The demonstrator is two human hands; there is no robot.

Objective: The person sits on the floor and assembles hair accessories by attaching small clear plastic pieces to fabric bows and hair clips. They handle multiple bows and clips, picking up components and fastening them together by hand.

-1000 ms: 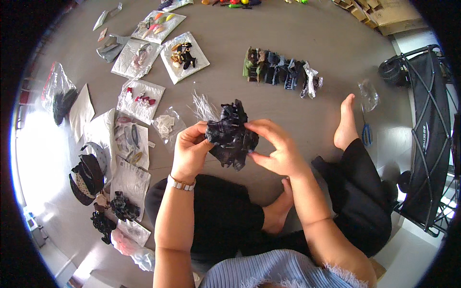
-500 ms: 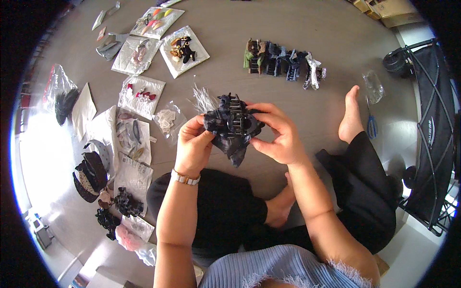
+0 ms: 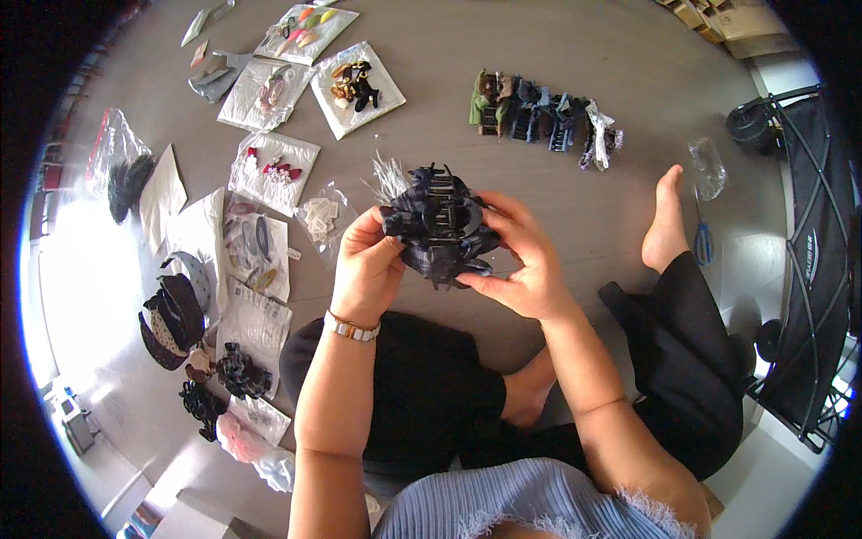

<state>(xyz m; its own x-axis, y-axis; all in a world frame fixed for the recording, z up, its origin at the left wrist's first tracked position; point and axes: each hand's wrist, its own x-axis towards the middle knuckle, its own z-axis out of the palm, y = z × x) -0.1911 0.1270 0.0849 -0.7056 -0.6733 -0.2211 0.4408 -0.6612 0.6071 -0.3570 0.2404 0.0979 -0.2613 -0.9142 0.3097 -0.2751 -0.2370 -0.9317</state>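
At the centre of the frame, above the floor (image 3: pixel 584 54), the left hand (image 3: pixel 366 269) and right hand (image 3: pixel 525 260) are both gripping a dark hair claw clip (image 3: pixel 440 225) with fabric bows. Its spring could be snapping shut on a fingertip, or it could be slipping loose.

The head camera looks steeply down, close over the lap and the grey floor (image 3: pixel 557 54).

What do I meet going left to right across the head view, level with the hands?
White paper sheet → clear bag of small white pieces → left hand → dark hair claw clip held in both hands → right hand → bare foot → blue-handled scissors.
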